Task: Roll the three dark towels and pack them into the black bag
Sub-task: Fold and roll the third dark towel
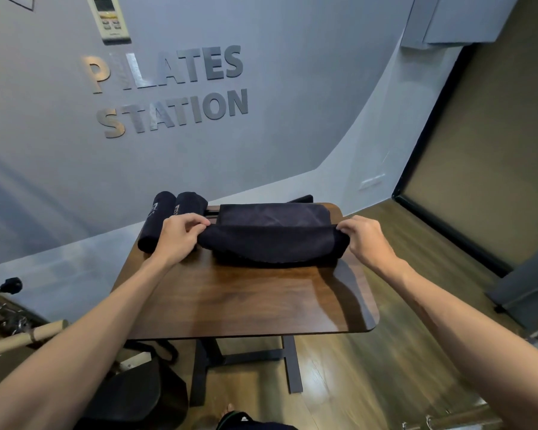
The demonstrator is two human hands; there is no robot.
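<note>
1. While the left hand [180,234] curls its fingers and thumb round the left end of a dark towel [271,243], the right hand [362,237] pinches the right end of it in the same way
2. The towel is held across the far half of the wooden table [255,302]; its near part is turned over into a thick fold, while its far part lies flat toward the back edge of the table
3. Just beside the left hand, at the table's far left corner, two rolled towels [168,218] lie side by side and touching; each has a small pale mark on it, too small to read
4. Both forearms reach in from the near edge of the view, bare to the wrist
5. A black bag [131,395] appears to sit on the floor below the table's near left corner, well apart from the towels
6. On the grey wall [292,119] behind the table, raised metal letters [168,91] read "PILATES STATION" in two lines
7. Above the letters hangs a white remote control [107,17] in a holder; its small print cannot be read
8. The floor [385,352] is of wooden boards
</note>
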